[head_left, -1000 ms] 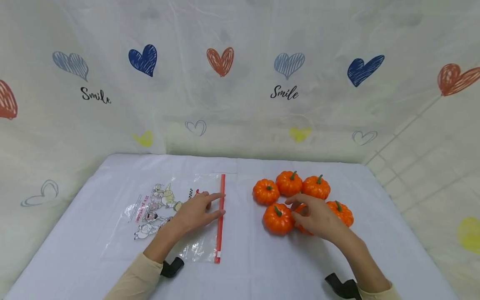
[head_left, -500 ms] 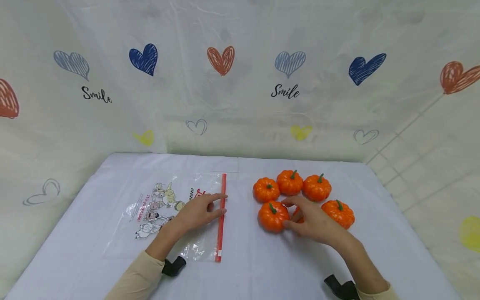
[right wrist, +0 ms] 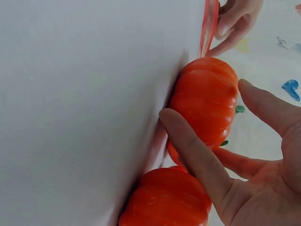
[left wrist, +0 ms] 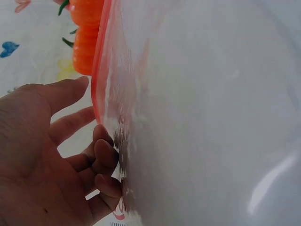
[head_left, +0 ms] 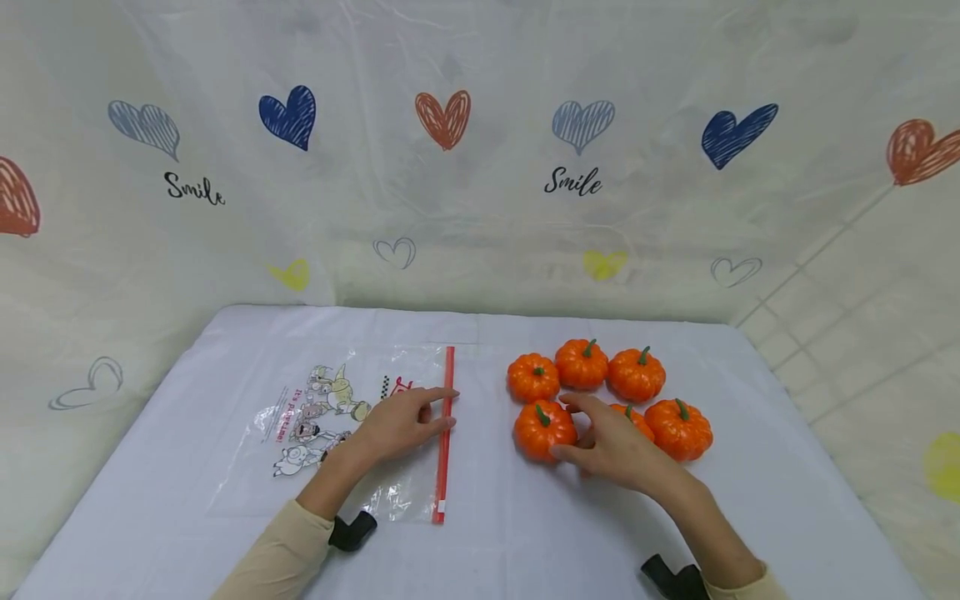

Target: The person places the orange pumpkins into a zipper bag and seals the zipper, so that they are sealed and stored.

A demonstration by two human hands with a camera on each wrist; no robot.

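Observation:
In the head view my left hand (head_left: 396, 427) rests over a clear plastic zip bag (head_left: 401, 492) printed with cartoon animals. Its thumb and forefinger reach the bag's red zip strip (head_left: 442, 467); in the left wrist view the other fingers are loosely bent beside the plastic. My right hand (head_left: 618, 450) is at the front-left orange pumpkin (head_left: 538, 440), which has a green stem. In the right wrist view that pumpkin (right wrist: 207, 94) lies between spread, fairly straight digits; firm contact is hard to judge. Behind the right hand another pumpkin (head_left: 635, 419) is partly hidden.
More small pumpkins sit close by: one at left (head_left: 533, 379), a back one (head_left: 581, 364), one at back right (head_left: 636, 375) and one at right (head_left: 679, 430). A white cloth (head_left: 480, 554) covers the table, with a heart-patterned sheet (head_left: 480, 200) behind.
My right hand has shifted left, to the front-left pumpkin, which has slid slightly left and back. More of the pumpkin behind the hand shows. The left hand stays nearly still.

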